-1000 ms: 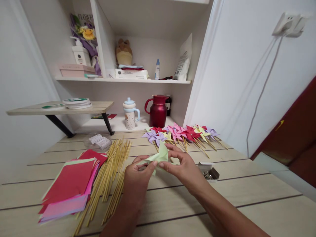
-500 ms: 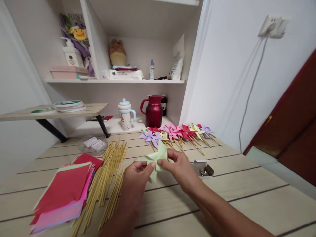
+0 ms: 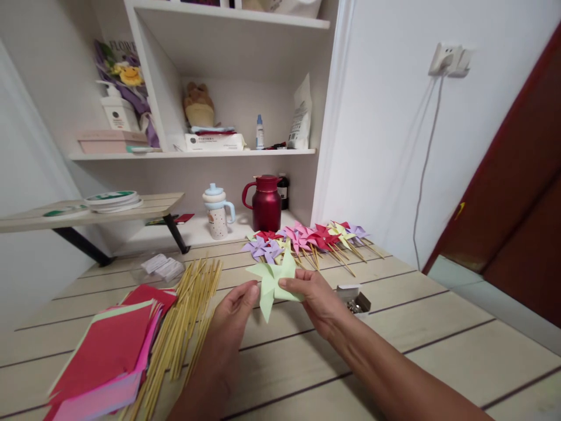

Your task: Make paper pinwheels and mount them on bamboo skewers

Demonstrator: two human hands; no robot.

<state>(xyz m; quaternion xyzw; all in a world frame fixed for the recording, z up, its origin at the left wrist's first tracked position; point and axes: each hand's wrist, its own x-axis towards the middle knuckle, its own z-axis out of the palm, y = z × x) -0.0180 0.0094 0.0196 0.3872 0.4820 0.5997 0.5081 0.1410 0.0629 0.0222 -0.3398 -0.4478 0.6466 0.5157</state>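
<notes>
Right hand [image 3: 318,295]: fingers pinched on the middle of a pale green paper pinwheel [image 3: 272,279], thumb on its front face, holding it above the worktop [image 3: 394,351].
Left hand [image 3: 228,327]: fingers loosely curled and partly spread, the fingertips [image 3: 253,286] at the left edge of the pinwheel; whether they press on the paper or only brush it cannot be told.
Pinwheel: raised a little off the worktop between the two hands, its points spread outward, one point hanging down.
Bamboo sticks [image 3: 188,321]: a loose heap lying on the worktop just left of the left hand.
Paper sheets [image 3: 114,356]: a stack of red, pink and pale green squares at the near left, beside the sticks.
Finished pinwheels [image 3: 307,238]: a row of purple, red, pink and yellow ones on sticks, lying behind the hands toward the wall.
Small box [image 3: 355,297]: open, holding small metal pieces, just right of the right hand.
Red jug [image 3: 265,203]: upright on the low shelf at the back, with a lidded cup [image 3: 216,204] to its left.
</notes>
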